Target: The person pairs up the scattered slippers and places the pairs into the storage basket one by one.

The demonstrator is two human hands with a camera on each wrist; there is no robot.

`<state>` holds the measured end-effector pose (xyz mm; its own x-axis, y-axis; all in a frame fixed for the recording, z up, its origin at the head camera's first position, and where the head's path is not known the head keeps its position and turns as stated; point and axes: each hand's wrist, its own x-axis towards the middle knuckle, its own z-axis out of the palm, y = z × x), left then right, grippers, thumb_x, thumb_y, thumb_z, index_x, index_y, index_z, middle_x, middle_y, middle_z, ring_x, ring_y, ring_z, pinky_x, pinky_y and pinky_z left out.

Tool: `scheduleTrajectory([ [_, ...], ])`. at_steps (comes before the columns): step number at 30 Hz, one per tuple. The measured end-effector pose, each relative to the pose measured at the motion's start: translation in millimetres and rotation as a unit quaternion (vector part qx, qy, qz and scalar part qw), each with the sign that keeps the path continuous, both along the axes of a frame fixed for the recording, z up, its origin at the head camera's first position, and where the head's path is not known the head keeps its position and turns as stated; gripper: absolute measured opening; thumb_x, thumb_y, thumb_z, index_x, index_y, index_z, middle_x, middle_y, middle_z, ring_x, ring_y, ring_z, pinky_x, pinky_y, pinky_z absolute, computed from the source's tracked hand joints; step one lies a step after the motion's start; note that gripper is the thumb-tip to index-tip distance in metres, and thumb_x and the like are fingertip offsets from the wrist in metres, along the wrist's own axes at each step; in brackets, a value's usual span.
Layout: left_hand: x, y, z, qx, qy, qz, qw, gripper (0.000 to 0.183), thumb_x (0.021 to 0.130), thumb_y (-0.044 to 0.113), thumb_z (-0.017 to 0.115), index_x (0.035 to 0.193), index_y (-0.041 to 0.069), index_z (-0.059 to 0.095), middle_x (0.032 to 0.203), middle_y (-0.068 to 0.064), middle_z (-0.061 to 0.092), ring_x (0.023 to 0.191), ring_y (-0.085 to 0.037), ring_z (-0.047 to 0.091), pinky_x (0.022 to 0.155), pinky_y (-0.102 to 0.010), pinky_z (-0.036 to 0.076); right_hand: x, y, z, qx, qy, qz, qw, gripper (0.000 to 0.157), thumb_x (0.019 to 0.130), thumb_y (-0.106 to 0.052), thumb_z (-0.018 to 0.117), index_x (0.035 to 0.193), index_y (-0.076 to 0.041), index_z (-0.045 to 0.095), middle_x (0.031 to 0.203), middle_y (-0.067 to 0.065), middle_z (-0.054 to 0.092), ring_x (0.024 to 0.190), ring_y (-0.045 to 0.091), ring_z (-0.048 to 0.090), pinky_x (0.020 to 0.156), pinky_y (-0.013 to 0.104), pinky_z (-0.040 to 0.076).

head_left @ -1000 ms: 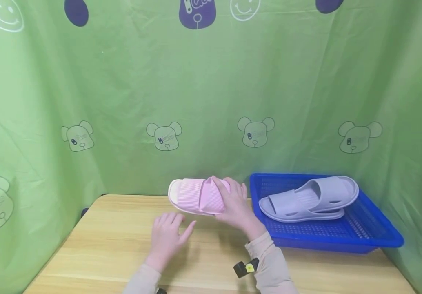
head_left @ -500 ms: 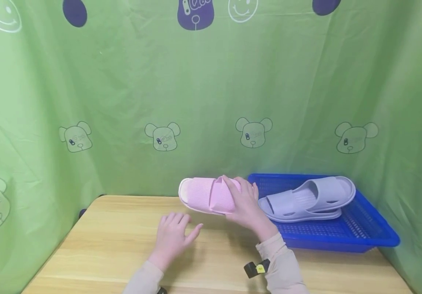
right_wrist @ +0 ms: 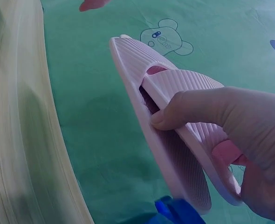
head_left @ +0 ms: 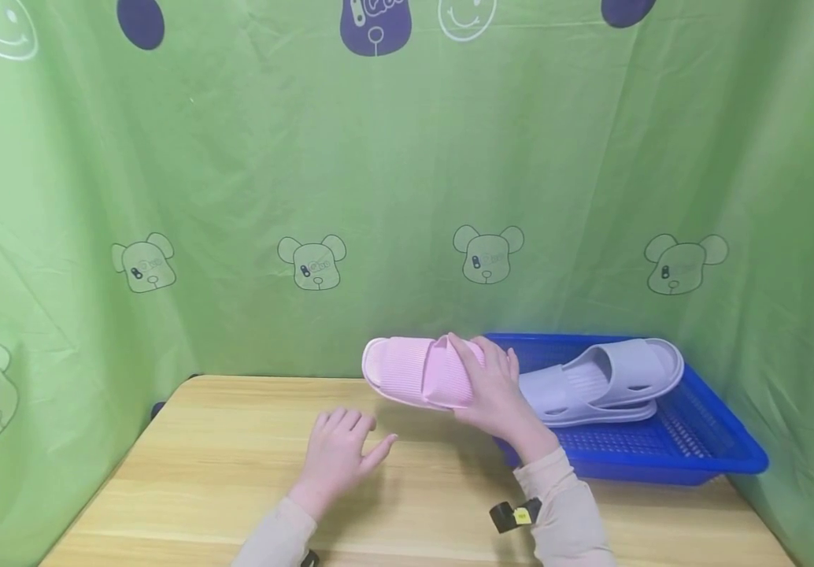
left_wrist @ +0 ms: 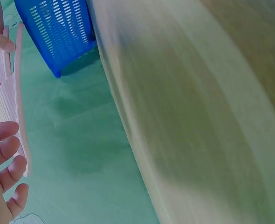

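A pair of pink ribbed slippers (head_left: 403,370), one fitted into the other, is held up over the back of the table by my right hand (head_left: 497,398). In the right wrist view the thumb (right_wrist: 189,109) presses into the gap between the two soles, and the fingers are mostly out of sight. My left hand (head_left: 336,453) holds nothing; its fingers are loosely bent, below and to the left of the slippers. Several fingers (left_wrist: 9,172) of it show in the left wrist view, overlapping the slippers' end there.
A blue plastic basket (head_left: 662,471) stands on the right of the wooden table (head_left: 187,472). Inside lie lavender-grey slippers (head_left: 630,370), stacked one on another. A green patterned curtain (head_left: 393,157) hangs behind the table and along both sides.
My right hand has carried the pink slippers rightward, so they now overlap the basket's left side in the head view. My left hand has shifted slightly right, still holding nothing.
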<state>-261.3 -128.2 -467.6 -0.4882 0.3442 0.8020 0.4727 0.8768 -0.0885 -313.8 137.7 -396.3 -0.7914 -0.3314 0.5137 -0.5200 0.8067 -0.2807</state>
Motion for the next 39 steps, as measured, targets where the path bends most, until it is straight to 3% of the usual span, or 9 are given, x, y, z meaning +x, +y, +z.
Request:
scheduleTrajectory([
  [7, 0.7, 2.0, 0.6, -0.008, 0.000, -0.012, 0.9999, 0.039, 0.086, 0.056, 0.061, 0.082, 0.017, 0.063, 0.078, 0.004, 0.062, 0.074, -0.015, 0.056, 0.069, -0.030, 0.044, 1.0, 9.5, 1.6, 0.001, 0.004, -0.001, 1.000, 0.114, 0.053, -0.026, 0.088, 0.151, -0.023, 0.031, 0.142, 0.023, 0.036, 0.135, 0.037, 0.031, 0.113, 0.073, 0.008],
  [15, 0.3, 6.1, 1.9, -0.018, -0.004, -0.013, 0.9997, 0.040, 0.088, 0.057, 0.057, 0.083, 0.018, 0.063, 0.078, 0.005, 0.062, 0.074, -0.014, 0.055, 0.070, -0.030, 0.043, 2.5, 20.7, 1.1, -0.002, 0.027, -0.005, 1.000, 0.112, 0.053, -0.024, 0.090, 0.150, -0.021, 0.033, 0.140, 0.025, 0.038, 0.132, 0.040, 0.033, 0.110, 0.075, 0.011],
  [27, -2.5, 11.6, 2.4, -0.024, 0.003, -0.023, 0.9994, 0.042, 0.088, 0.059, 0.056, 0.083, 0.018, 0.062, 0.077, 0.005, 0.062, 0.073, -0.014, 0.055, 0.069, -0.029, 0.043, 6.4, 39.7, 3.2, 0.001, 0.024, -0.009, 1.000, 0.110, 0.054, -0.022, 0.089, 0.149, -0.019, 0.034, 0.140, 0.027, 0.036, 0.132, 0.041, 0.031, 0.109, 0.076, 0.011],
  [39, -2.3, 19.7, 7.1, -0.045, -0.050, -0.021, 0.9975, 0.040, 0.086, 0.059, 0.061, 0.093, 0.020, 0.065, 0.084, 0.007, 0.063, 0.080, -0.013, 0.057, 0.073, -0.028, 0.043, 9.5, 61.6, 7.9, 0.006, 0.027, -0.020, 0.999, 0.109, 0.053, -0.021, 0.088, 0.148, -0.020, 0.034, 0.137, 0.028, 0.038, 0.130, 0.040, 0.033, 0.107, 0.076, 0.014],
])
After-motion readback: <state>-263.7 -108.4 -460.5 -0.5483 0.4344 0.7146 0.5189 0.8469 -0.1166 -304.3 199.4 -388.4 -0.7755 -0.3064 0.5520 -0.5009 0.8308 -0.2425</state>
